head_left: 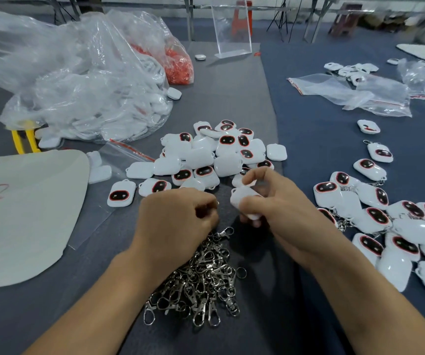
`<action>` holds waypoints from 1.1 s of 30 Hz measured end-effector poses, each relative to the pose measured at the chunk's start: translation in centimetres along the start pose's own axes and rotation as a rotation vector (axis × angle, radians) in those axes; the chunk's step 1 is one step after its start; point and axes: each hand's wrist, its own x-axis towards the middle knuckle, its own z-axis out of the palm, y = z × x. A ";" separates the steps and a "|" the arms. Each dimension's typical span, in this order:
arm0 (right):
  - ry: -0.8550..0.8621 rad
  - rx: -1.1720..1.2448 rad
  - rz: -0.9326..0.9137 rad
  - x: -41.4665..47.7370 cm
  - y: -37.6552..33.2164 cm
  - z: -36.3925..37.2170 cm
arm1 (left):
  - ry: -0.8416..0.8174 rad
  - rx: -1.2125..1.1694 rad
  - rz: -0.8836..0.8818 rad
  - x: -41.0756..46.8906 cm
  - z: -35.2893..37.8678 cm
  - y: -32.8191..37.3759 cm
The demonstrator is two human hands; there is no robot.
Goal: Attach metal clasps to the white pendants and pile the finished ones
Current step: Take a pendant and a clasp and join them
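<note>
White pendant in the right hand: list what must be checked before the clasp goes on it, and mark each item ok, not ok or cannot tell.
1. Pendant held: the right hand grips one white plastic pendant. Ok.
2. Clasp ready: the left hand has its fingers curled, but what they pinch is hidden. Cannot tell.
3. Pendant's loop turned toward the left hand: covered by fingers. Cannot tell.
4. Clasp supply: the heap of silver metal clasps lies by the left wrist. Ok.
5. Drop spot: the pile of finished white pendants with clasps lies to the right of the right forearm. Ok.
</note>
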 end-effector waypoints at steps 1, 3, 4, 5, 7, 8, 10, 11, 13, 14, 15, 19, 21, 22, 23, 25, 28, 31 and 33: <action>-0.005 -0.033 -0.024 0.0 0.1 -0.1 | -0.013 0.034 0.037 0.0 0.1 0.1; 0.048 -0.162 -0.095 0.0 0.4 -0.3 | -0.043 0.050 0.082 0.2 0.2 0.2; 0.089 -0.267 -0.143 0.0 0.4 -0.4 | -0.067 0.050 0.088 0.3 0.2 0.1; 0.116 -0.375 -0.189 0.1 0.5 -0.5 | -0.091 0.043 0.081 0.4 0.2 0.1; 0.149 -0.488 -0.229 0.2 0.6 -0.6 | -0.133 0.009 0.046 0.5 0.2 0.0; 0.168 -0.507 -0.236 0.3 0.7 -0.6 | -0.145 -0.012 0.029 0.6 0.2 -0.1; 0.176 -0.542 -0.248 0.3 0.8 -0.5 | -0.161 -0.048 0.011 0.6 0.2 -0.1; 0.162 -0.553 -0.252 0.3 0.8 -0.5 | -0.169 -0.057 0.009 0.6 0.1 -0.1; 0.139 -0.584 -0.260 0.4 0.9 -0.5 | -0.181 -0.079 0.000 0.7 0.1 -0.2; 0.133 -0.606 -0.261 0.4 0.8 -0.5 | -0.183 -0.093 -0.012 0.7 0.1 -0.2; 0.127 -0.628 -0.264 0.3 0.7 -0.5 | -0.181 -0.100 -0.023 0.7 0.1 -0.2; 0.091 -0.695 -0.279 0.2 0.1 -0.6 | -0.146 -0.068 -0.032 0.5 0.3 0.0; 0.080 -0.696 -0.279 0.2 0.0 -0.5 | -0.133 -0.067 -0.027 0.4 0.3 0.1; 0.074 -0.695 -0.280 0.2 0.0 -0.5 | -0.134 -0.073 -0.028 0.4 0.3 0.1; 0.069 -0.694 -0.285 0.2 0.0 -0.6 | -0.141 -0.078 -0.030 0.4 0.4 0.0; 0.063 -0.688 -0.292 0.2 -0.1 -0.6 | -0.155 -0.087 -0.040 0.5 0.5 -0.1; 0.059 -0.682 -0.292 0.2 -0.2 -0.6 | -0.150 -0.108 -0.055 0.5 0.7 -0.2; 0.063 -0.670 -0.280 0.3 -0.3 -0.4 | -0.142 -0.117 -0.061 0.5 0.8 -0.2; 0.060 -0.635 -0.264 0.3 -0.3 -0.5 | -0.131 -0.119 -0.054 0.5 0.8 -0.3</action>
